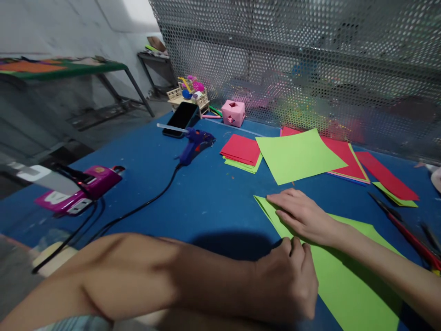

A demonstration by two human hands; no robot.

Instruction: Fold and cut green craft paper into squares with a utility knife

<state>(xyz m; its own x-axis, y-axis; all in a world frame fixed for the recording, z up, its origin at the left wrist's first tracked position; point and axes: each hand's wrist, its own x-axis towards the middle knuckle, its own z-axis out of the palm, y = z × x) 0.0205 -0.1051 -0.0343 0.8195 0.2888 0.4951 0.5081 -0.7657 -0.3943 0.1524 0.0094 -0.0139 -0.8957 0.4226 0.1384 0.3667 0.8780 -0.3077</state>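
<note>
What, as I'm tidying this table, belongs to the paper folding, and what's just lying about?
Likely the job's:
folded sheet, under left hand and right hand
flat green sheet
red-topped stack
scissors, perhaps

Likely just lying about:
phone
pink box
glue gun, untouched, though it may belong

A glue gun, scissors and coloured paper suggest a craft workshop.

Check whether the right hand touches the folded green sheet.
Touching. The head view shows the right hand lying palm-down, its fingers across the folded green sheet.
</note>
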